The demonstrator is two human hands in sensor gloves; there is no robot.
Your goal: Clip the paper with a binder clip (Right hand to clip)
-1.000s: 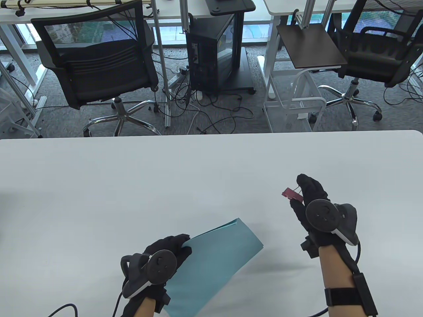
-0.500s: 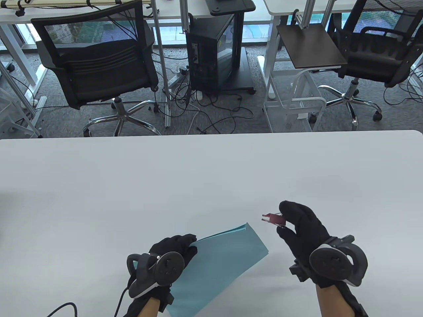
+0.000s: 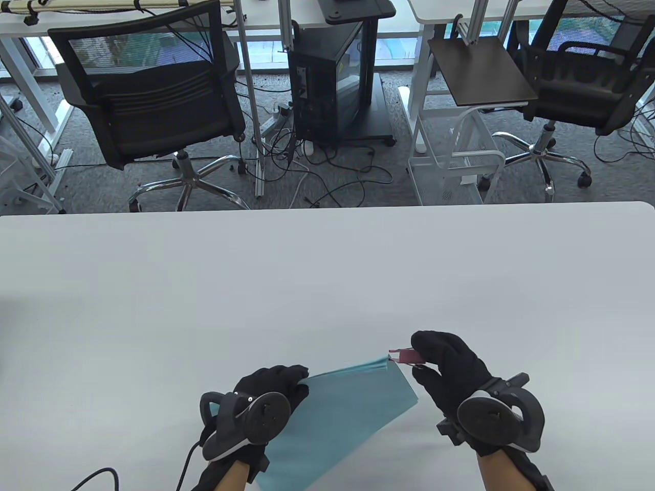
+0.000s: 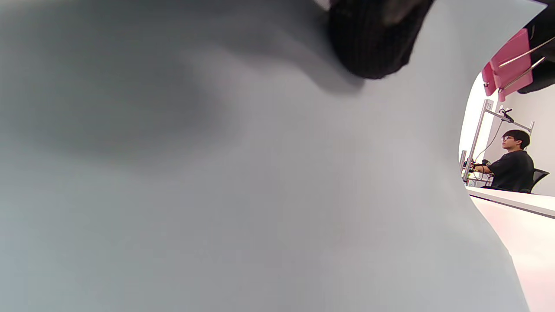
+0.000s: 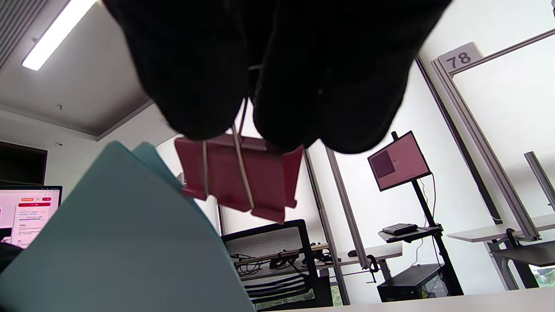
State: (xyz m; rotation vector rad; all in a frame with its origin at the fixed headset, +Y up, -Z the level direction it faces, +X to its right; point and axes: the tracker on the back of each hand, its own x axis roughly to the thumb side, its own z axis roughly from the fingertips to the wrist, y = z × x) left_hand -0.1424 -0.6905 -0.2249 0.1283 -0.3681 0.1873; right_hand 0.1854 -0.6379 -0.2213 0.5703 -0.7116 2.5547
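Right hand pinching the clip by its wire handles, mouth just at the far corner of the paper. Left hand gripping the paper's left edge, raised off the table. Risk: sheets fanning apart, so clip catching only some.

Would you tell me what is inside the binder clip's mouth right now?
The binder clip, pinched by the right hand, reaches the teal paper corner; whether paper sits inside is hidden.
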